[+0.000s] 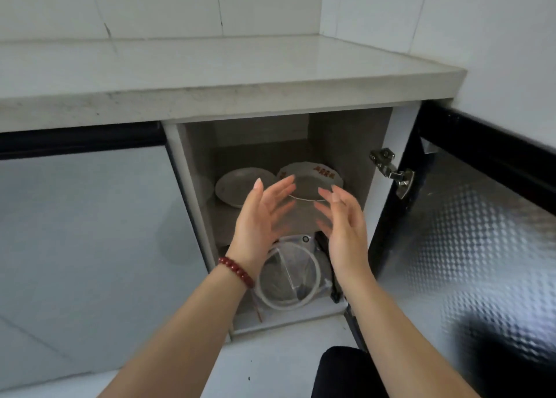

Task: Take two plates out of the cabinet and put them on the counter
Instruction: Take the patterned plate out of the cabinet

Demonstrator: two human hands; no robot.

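Two white plates lie on the upper shelf of the open cabinet (382, 144). The plain plate (234, 187) is on the left. The plate with red markings on its rim (313, 175) is on the right and overlaps the plain one. My left hand (258, 217), with a red bead bracelet on the wrist, and my right hand (343, 220) are held in front of the shelf, palms facing each other, fingers straight and blurred. Neither hand touches a plate. The pale stone counter (210, 66) runs above the cabinet.
The cabinet door (469, 232) stands open to the right, with a metal hinge (391, 169) on its frame. On the cabinet floor below the shelf lies a coiled white hose (288, 277) in clear plastic. A closed door panel (90, 232) is on the left. My dark knee (346, 370) is at the bottom.
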